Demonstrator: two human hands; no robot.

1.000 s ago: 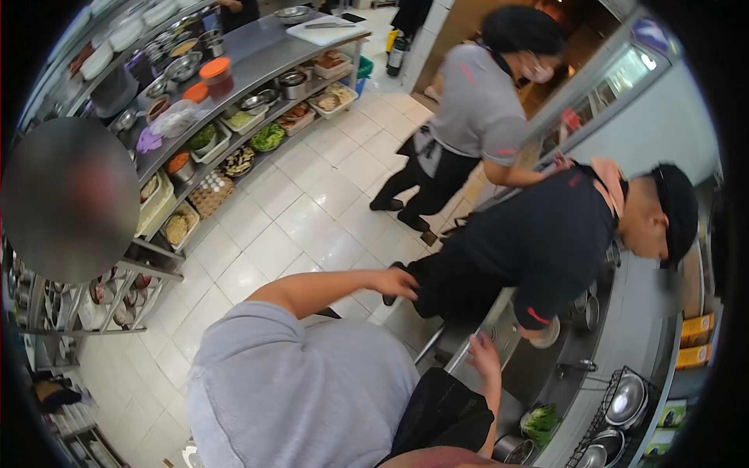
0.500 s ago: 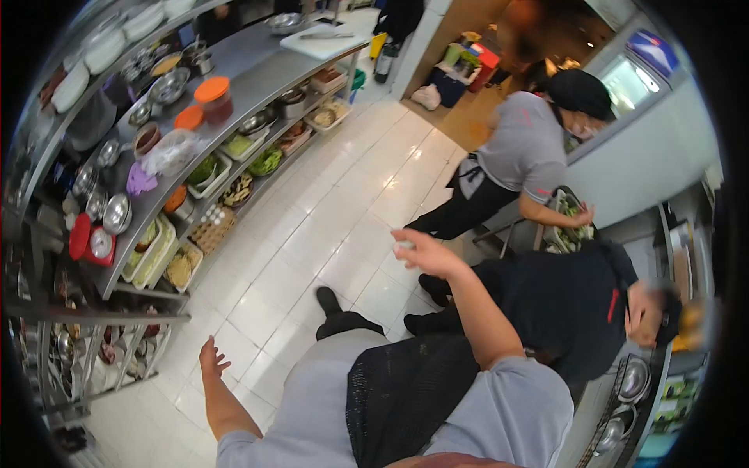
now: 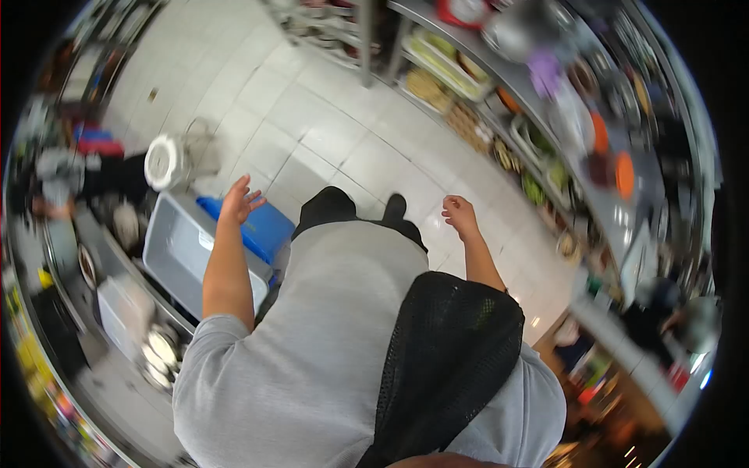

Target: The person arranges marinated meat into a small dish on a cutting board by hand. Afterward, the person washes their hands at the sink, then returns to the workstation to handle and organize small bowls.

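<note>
Plainly rectangular plastic bin (image 3: 181,240) near left hand (image 3: 240,201)

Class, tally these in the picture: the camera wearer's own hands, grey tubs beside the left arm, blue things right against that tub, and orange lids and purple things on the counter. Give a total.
Hands (left hand, right hand): 2
Grey tub: 1
Blue thing: 1
Orange lids: 2
Purple thing: 1
Total: 7
</note>
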